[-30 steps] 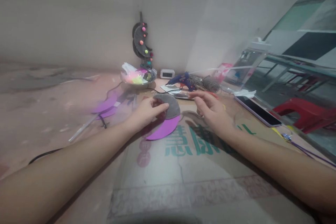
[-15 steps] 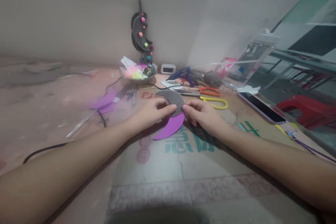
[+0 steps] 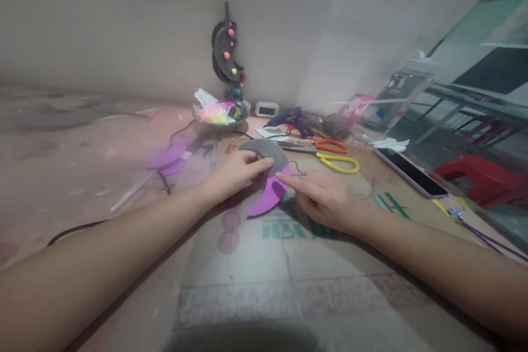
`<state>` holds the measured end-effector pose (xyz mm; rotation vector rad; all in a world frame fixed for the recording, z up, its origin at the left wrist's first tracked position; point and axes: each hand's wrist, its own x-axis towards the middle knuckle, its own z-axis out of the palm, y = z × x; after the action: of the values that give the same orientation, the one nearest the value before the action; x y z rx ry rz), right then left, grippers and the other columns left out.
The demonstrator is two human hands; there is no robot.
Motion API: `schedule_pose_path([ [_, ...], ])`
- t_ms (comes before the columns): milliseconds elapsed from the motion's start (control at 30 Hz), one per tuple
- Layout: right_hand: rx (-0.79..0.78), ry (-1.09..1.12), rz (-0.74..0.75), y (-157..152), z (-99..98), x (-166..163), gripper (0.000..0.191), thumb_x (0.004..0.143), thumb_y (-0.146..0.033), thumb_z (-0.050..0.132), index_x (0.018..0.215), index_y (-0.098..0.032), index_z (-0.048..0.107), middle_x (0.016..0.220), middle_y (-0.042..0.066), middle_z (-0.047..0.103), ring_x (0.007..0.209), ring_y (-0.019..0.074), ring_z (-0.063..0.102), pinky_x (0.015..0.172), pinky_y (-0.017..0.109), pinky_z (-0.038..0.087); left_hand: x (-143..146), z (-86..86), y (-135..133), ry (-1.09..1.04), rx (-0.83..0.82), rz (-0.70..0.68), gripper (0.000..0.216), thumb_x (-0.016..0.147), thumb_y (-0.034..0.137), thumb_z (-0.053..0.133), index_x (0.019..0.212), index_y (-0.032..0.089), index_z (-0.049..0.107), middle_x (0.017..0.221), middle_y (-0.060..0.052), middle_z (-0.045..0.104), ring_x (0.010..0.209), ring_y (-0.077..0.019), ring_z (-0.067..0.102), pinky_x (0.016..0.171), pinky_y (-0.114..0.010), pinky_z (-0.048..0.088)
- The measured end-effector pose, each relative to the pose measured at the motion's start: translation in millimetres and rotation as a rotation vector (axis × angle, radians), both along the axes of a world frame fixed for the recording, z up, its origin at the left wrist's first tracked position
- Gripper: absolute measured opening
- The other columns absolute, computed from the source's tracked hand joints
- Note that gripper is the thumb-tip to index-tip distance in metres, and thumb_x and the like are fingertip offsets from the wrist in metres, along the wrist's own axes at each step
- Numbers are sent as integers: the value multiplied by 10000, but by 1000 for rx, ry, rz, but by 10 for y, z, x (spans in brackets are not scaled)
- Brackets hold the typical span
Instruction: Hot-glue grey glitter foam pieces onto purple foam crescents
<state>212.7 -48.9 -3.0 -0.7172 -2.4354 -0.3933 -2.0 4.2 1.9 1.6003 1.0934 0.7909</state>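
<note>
A purple foam crescent (image 3: 270, 196) lies on the cardboard sheet (image 3: 297, 264), its upper part covered in grey wound yarn (image 3: 268, 150). My left hand (image 3: 237, 172) is closed on the grey part, pinching it with thumb and fingers. My right hand (image 3: 319, 195) rests beside it on the right, forefinger stretched out and touching the crescent's edge where grey meets purple. A thin yarn strand runs off to the right of it.
Orange and yellow scissors (image 3: 336, 155), a blue glue gun (image 3: 289, 119), a yarn ball (image 3: 336, 128), a phone (image 3: 410, 171), a metal bowl of pom-poms (image 3: 220, 115), a small clock (image 3: 266, 108), more purple pieces (image 3: 167, 158) and a finished grey moon (image 3: 226, 55) against the wall.
My right hand came in from the scissors to the crescent, pinched its edge, and now has its forefinger extended on it. My left hand kept its hold.
</note>
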Motion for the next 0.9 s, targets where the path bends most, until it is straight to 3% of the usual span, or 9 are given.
schedule_pose_path([
  [600, -31, -62, -75, 55, -1, -35, 435, 890, -119, 411, 1307, -186, 514, 645, -8, 532, 577, 131, 448, 554, 261, 373, 10, 13, 19, -125, -105, -19, 328, 767, 422, 627, 614, 156, 511, 527, 25, 514, 445, -67, 456, 437, -201, 298],
  [700, -174, 95, -87, 12, 30, -45, 429, 898, -165, 430, 1323, -195, 478, 644, -20, 525, 576, 126, 460, 582, 264, 389, 6, 7, 19, -97, -75, -15, 329, 764, 435, 627, 627, 157, 517, 535, 24, 518, 452, -68, 459, 440, -201, 297],
  [900, -621, 539, -272, 9, 107, -107, 351, 903, -330, 476, 1211, -167, 510, 565, -59, 456, 510, 110, 436, 530, 246, 363, -2, -38, 29, -22, -12, -25, 352, 772, 481, 608, 653, 155, 551, 593, 4, 566, 506, -84, 502, 478, -209, 349],
])
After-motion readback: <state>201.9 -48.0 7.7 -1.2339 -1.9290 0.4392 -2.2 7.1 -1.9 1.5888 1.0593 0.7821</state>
